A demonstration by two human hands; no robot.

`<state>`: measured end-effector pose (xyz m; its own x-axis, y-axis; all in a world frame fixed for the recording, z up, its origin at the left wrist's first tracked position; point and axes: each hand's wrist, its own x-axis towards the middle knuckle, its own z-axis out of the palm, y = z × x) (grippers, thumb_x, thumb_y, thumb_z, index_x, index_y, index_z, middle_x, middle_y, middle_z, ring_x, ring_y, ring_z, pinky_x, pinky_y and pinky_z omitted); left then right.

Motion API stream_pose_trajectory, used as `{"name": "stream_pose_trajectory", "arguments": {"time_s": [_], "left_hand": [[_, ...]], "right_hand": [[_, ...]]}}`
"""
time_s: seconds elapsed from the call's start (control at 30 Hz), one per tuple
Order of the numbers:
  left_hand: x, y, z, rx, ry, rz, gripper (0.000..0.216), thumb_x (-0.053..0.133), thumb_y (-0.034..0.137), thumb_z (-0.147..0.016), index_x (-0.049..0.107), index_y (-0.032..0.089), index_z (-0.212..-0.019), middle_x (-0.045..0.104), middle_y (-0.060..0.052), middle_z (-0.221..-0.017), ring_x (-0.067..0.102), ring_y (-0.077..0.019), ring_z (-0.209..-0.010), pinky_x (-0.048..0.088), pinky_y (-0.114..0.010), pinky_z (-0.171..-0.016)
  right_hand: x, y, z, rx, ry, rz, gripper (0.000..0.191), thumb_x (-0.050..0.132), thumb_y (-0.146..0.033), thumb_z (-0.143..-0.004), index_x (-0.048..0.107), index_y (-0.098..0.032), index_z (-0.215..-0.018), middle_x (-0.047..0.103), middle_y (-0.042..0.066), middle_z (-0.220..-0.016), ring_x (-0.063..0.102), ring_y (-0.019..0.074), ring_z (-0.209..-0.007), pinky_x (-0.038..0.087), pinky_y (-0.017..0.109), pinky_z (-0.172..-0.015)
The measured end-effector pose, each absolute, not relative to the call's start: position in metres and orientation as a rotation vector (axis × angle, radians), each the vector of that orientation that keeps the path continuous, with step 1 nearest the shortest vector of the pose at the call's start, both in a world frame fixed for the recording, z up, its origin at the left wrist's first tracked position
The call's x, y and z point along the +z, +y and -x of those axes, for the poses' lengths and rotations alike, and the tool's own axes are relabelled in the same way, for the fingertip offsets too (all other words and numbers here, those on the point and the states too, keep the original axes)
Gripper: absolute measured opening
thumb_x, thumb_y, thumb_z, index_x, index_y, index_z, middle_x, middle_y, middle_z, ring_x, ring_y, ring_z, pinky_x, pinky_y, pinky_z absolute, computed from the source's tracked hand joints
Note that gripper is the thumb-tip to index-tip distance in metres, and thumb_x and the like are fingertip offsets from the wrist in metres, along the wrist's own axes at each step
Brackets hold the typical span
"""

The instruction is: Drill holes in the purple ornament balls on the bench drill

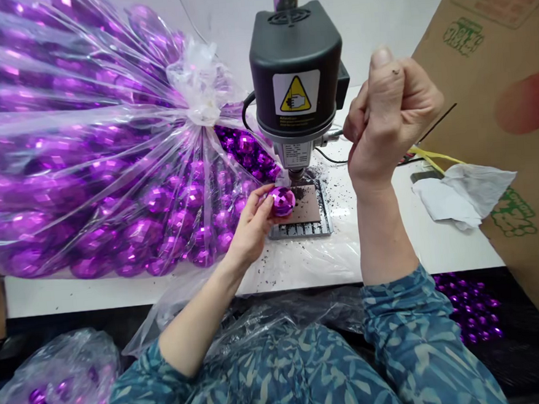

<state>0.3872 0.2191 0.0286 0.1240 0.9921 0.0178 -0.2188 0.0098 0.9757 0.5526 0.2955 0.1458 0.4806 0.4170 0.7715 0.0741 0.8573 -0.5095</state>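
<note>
My left hand (251, 223) pinches a shiny faceted purple ball (282, 200) and holds it on the small metal base plate (308, 214) under the spindle of a black bench drill press (296, 71). My right hand (386, 117) is raised to the right of the machine head, closed in a fist round its feed lever (333, 136), most of which is hidden. Dark shavings lie scattered around the plate.
A big clear plastic bag (86, 159) full of purple balls fills the left of the white table (301, 264). A brown cardboard box (508, 117) stands at right, with a white rag (462, 191) beside it. More purple balls lie below at right (473, 308) and in a bag at lower left (42, 390).
</note>
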Motion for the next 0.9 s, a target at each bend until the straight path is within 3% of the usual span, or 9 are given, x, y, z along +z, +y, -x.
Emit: {"name": "stream_pose_trajectory", "arguments": {"time_s": [0.2,0.37,0.63,0.9], "left_hand": [[0.008,0.213,-0.399,1.055,0.83,-0.658,0.039,0.062,0.044,-0.095,0.059,0.024,-0.129,0.072,-0.009,-0.116,0.074,-0.0208,-0.089,0.063,-0.04,-0.085],[-0.022,0.225,-0.406,1.307,0.997,-0.994,0.04,0.067,0.052,-0.093,0.065,0.026,-0.123,0.068,-0.006,-0.132,0.066,-0.0196,-0.117,0.057,-0.034,-0.101],[-0.058,0.262,-0.41,1.428,1.111,-1.298,0.059,0.071,0.059,-0.088,0.053,0.023,-0.131,0.065,-0.012,-0.131,0.064,-0.024,-0.123,0.051,-0.04,-0.11],[-0.074,0.276,-0.414,1.453,1.127,-1.339,0.055,0.074,0.05,-0.087,0.053,0.022,-0.129,0.064,-0.014,-0.131,0.064,-0.0267,-0.123,0.05,-0.046,-0.112]], "right_hand": [[0.142,0.3,-0.554,0.204,-1.075,0.49,0.062,0.053,-0.079,-0.081,0.029,-0.027,-0.056,0.032,-0.009,-0.04,0.024,0.0063,-0.033,0.023,0.031,-0.038],[0.141,0.3,-0.556,0.208,-1.084,0.453,0.059,0.06,-0.067,-0.082,0.029,-0.024,-0.056,0.033,-0.01,-0.04,0.024,0.0036,-0.033,0.021,0.027,-0.04],[0.142,0.297,-0.554,0.172,-1.097,0.492,0.061,0.057,-0.068,-0.081,0.026,-0.023,-0.055,0.032,-0.01,-0.04,0.023,0.0012,-0.035,0.018,0.026,-0.04],[0.143,0.296,-0.554,0.162,-1.1,0.457,0.061,0.058,-0.067,-0.084,0.027,-0.023,-0.055,0.03,-0.01,-0.041,0.021,0.0034,-0.035,0.022,0.027,-0.04]]}}
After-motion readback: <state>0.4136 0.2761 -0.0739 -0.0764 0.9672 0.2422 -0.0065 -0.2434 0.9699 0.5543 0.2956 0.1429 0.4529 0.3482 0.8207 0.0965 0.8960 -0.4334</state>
